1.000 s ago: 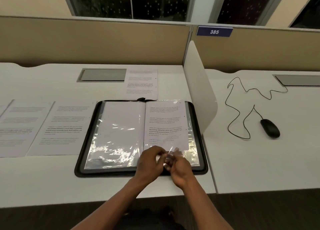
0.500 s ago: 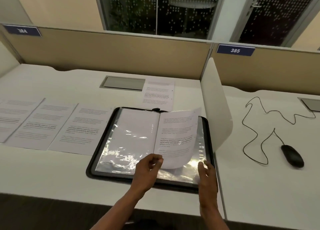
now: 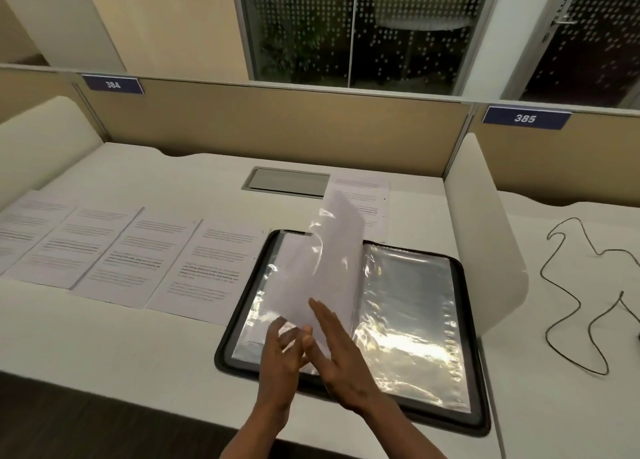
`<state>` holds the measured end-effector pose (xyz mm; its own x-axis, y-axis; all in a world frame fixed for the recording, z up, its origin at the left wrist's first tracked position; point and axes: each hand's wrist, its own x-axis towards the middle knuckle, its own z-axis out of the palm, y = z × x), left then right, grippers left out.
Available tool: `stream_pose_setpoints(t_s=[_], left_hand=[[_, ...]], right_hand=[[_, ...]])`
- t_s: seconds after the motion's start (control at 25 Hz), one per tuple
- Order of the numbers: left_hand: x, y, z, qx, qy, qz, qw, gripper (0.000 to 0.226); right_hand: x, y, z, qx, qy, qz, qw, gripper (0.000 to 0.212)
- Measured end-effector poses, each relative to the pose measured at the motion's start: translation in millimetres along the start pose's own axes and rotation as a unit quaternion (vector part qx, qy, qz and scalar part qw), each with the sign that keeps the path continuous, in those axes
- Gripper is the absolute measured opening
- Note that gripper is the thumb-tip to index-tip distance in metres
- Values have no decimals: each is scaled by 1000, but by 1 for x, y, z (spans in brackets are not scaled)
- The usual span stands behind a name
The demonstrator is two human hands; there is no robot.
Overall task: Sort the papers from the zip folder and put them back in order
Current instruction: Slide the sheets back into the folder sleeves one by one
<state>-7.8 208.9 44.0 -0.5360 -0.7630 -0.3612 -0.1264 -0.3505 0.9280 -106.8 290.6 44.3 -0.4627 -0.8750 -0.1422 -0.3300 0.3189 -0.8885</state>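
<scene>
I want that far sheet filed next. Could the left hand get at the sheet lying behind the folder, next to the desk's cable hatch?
Probably not directly: the left hand is at the raised sleeve page, which stands between it and the far sheet. Reaching round the page looks possible.

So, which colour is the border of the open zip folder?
Black: the zip folder has a black border around its clear sleeves, seen in the head view.
</scene>
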Motion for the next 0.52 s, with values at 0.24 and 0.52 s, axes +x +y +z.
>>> stream_pose_setpoints(t_s=[0.24,0.52], left_hand=[[31,-2,-53,-43,98,-96,990,13],[64,-10,-106,-21,103,-174,979,11]], right_hand=[[43,10,23,-15,20,35,999,75],[64,69,34,-314,80,130,937,86]])
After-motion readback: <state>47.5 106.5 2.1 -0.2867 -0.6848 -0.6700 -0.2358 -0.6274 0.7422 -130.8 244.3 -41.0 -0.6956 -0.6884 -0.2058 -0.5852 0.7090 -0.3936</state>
